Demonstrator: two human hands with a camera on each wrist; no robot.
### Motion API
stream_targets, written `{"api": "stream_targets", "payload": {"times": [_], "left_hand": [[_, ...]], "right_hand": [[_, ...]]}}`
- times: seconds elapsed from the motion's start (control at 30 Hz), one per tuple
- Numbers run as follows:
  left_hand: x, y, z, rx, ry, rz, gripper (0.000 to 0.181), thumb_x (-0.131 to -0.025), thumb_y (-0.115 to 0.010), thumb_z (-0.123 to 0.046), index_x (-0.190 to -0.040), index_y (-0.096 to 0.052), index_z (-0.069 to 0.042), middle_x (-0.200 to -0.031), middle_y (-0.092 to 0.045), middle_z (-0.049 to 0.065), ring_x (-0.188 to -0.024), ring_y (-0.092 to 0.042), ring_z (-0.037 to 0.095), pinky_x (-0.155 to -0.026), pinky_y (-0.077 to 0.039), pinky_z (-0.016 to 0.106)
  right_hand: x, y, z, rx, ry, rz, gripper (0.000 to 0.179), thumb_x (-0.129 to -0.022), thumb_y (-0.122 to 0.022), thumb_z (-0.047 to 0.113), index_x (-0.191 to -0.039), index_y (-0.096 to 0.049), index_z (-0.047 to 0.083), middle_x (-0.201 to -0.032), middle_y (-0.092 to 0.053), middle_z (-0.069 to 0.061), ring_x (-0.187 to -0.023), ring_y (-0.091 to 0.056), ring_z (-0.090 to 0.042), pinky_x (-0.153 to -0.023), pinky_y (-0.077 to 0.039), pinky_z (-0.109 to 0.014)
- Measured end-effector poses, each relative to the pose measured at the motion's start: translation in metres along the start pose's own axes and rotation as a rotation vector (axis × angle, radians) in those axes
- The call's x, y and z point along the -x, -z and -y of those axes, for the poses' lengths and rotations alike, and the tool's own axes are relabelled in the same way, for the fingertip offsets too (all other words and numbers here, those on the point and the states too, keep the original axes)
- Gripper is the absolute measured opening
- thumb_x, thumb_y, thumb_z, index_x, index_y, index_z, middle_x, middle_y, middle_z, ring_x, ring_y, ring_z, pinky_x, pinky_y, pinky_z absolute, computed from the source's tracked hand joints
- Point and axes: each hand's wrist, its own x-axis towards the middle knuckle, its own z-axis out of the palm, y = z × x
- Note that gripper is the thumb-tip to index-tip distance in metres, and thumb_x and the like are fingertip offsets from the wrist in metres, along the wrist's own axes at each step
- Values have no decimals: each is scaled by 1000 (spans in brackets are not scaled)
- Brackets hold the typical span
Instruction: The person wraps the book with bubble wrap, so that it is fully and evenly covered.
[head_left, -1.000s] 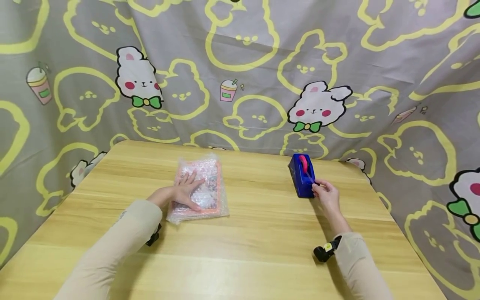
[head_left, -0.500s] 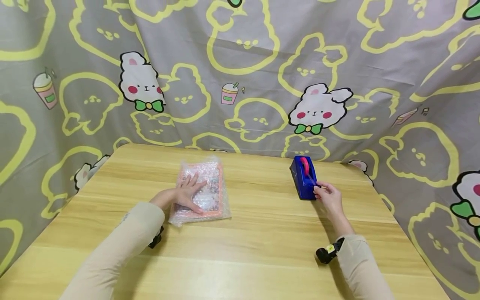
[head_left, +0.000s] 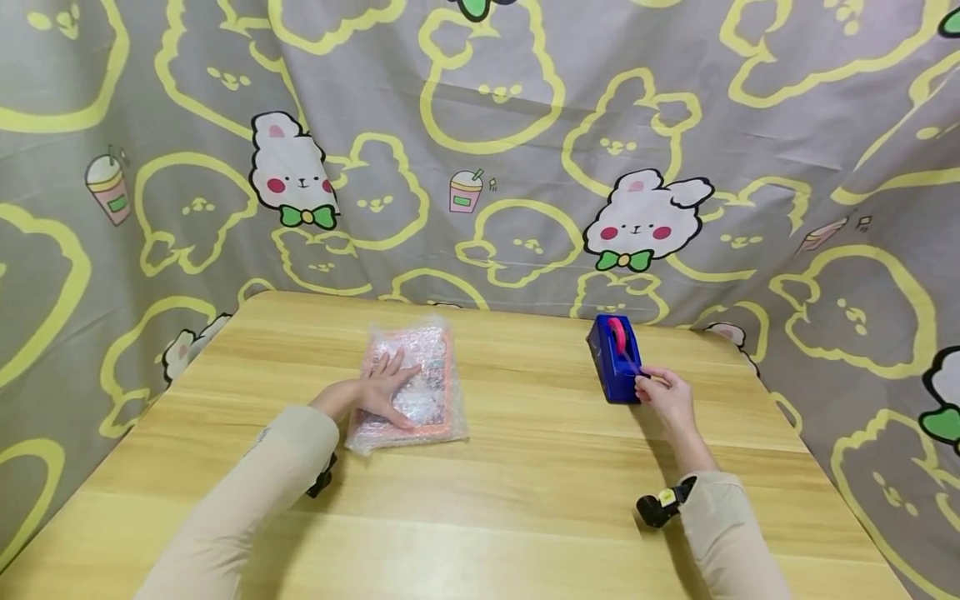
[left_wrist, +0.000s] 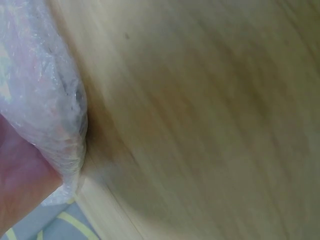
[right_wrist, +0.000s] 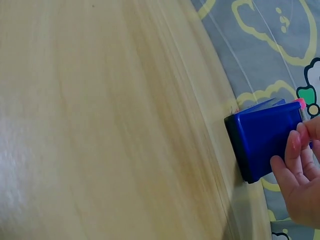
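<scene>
My left hand [head_left: 381, 396] lies with spread fingers on a flat, orange-bordered item in bubble wrap [head_left: 435, 379], on the left half of the table. In the left wrist view, the bulging edge of the bubble wrap [left_wrist: 55, 95] shows beside part of the hand [left_wrist: 25, 175]. Farther right stands a blue tape dispenser [head_left: 621, 387] with a pink-red tape core [head_left: 617, 335]. At its front end, my right hand [head_left: 670, 404] pinches the end of the clear tape [head_left: 630, 363] between thumb and finger. The right wrist view has the dispenser [right_wrist: 265, 142] partly behind the fingers [right_wrist: 295, 150].
Both things stand on a light wood-grain table [head_left: 495, 500]. A grey curtain with yellow outlines and rabbit prints [head_left: 517, 175] hangs behind the table and along its sides. Black wrist cameras [head_left: 660, 507] sit under the sleeves.
The head view has shifted a little, so everything appears slightly lower and farther right. Both hands keep their places on the wrapped item and at the tape.
</scene>
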Motion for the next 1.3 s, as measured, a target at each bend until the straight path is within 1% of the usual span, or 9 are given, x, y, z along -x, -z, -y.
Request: {"api": "stream_targets", "payload": {"times": [0.17,0.37,0.53,0.63,0.83,0.97,1.07,1.17,1.3], "left_hand": [[-3,-2,-1,2,-4,13,110,-68,-72,-52,-147,-10,-8,-146,19,28,-131,18,47,-102,13,61],[-1,-1,5,18,-17,11,111,-68,-72,-53,-146,-8,-7,-145,21,28,-130,21,47,-101,15,62],[-1,1,9,19,-24,3,112,-67,-72,-54,-146,-8,-6,-144,24,28,-129,22,48,-100,18,62],[-3,1,11,22,-38,-1,113,-67,-72,-54,-146,-8,-5,-143,24,29,-129,23,49,-99,19,62],[-8,-2,9,35,-49,15,112,-68,-72,-52,-146,-7,-5,-143,24,30,-128,24,49,-99,18,62],[-7,-2,9,28,-50,13,111,-69,-72,-52,-145,-7,-3,-142,24,30,-128,23,50,-99,16,64],[-7,-2,9,20,-55,5,112,-68,-72,-52,-145,-8,-2,-142,24,31,-128,22,51,-98,17,64],[-6,-2,8,22,-57,1,112,-68,-72,-52,-145,-8,-2,-142,23,31,-128,21,51,-98,17,63],[-7,-1,8,21,-52,6,112,-68,-72,-52,-145,-8,-4,-143,23,31,-128,22,50,-99,18,62]], "right_hand": [[7,-2,9,54,-26,-35,18,-84,-58,0,-102,-58,-1,-55,-59,15,-52,-55,1,-54,-49,-14],[2,-8,10,43,-16,-35,20,-82,-56,-3,-102,-57,-6,-54,-58,13,-51,-54,0,-53,-49,-14],[-2,-14,12,53,5,-42,29,-81,-56,-4,-109,-54,-14,-53,-57,13,-50,-54,0,-52,-49,-14],[-2,-13,13,59,16,-50,29,-81,-57,-4,-108,-55,-14,-52,-56,12,-50,-54,0,-51,-48,-13],[-3,-6,4,47,69,-44,13,-77,-59,-1,-87,-64,6,-56,-58,10,-50,-54,0,-49,-48,-14],[-19,1,-14,4,95,-12,16,-75,-61,2,-80,-65,17,-58,-60,10,-50,-55,-1,-49,-48,-14],[-29,5,-24,-15,73,-7,19,-76,-62,3,-77,-65,22,-58,-60,11,-50,-56,-1,-49,-48,-13],[-25,4,-20,23,54,-10,18,-77,-61,3,-79,-64,21,-58,-60,12,-51,-56,0,-50,-48,-13],[-9,-3,-1,67,52,-23,16,-79,-58,-1,-92,-64,3,-56,-58,11,-50,-55,-1,-51,-49,-14]]}}
